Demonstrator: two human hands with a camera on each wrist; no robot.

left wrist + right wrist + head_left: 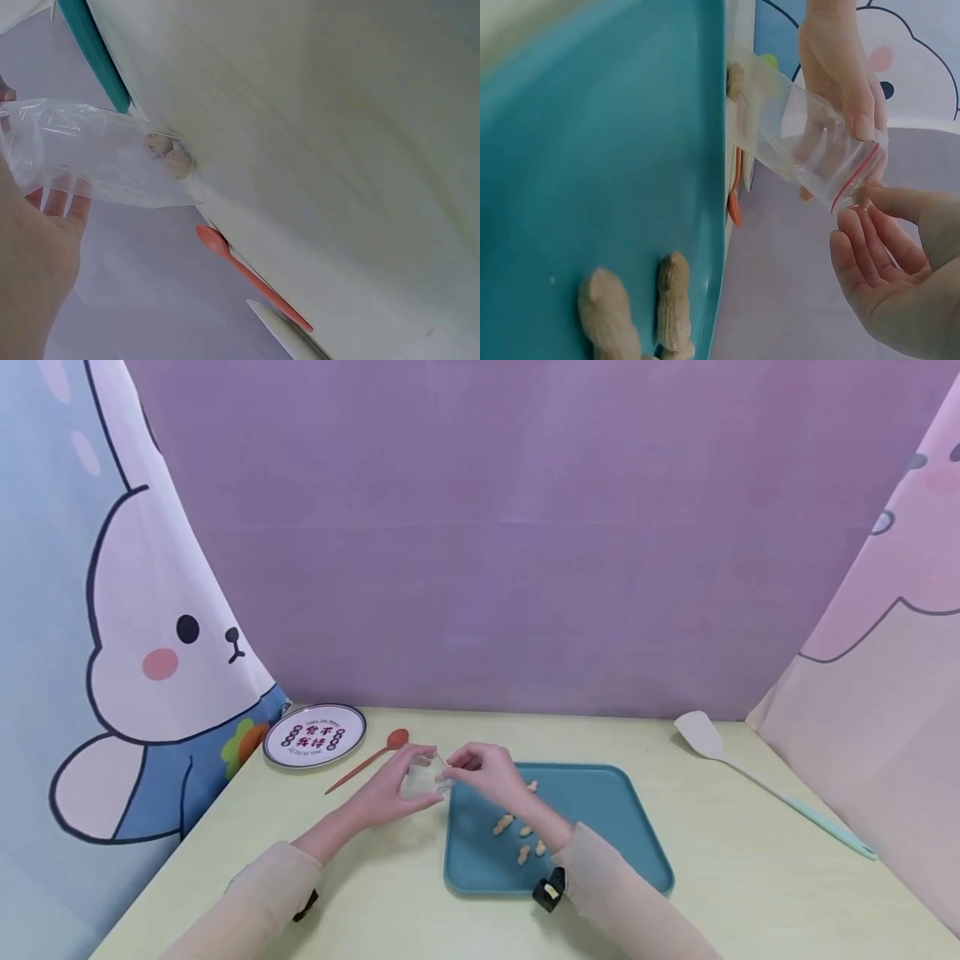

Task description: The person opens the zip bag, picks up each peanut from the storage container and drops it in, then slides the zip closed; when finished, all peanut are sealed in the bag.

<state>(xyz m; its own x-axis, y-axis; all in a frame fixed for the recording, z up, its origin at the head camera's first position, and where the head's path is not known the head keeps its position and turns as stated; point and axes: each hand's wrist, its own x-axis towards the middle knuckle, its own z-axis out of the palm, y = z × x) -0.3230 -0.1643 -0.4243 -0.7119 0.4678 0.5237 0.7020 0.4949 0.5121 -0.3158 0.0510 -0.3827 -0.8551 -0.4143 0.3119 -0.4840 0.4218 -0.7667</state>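
Note:
A clear zip bag with a red strip along its mouth hangs between the two hands over the tray's left edge. My left hand holds the bag's side, thumb on one face and fingers behind it. With thumb and fingertips my right hand pinches the bag at a corner of its mouth, by the red strip. A peanut shows through the plastic at the bag's bottom. Several peanuts lie on the teal tray, partly under the right forearm.
An orange spoon lies left of the hands. Behind it, a white plate with red lettering stands at the back left. A spatula with a pale green handle lies at the right. A purple cloth closes off the back.

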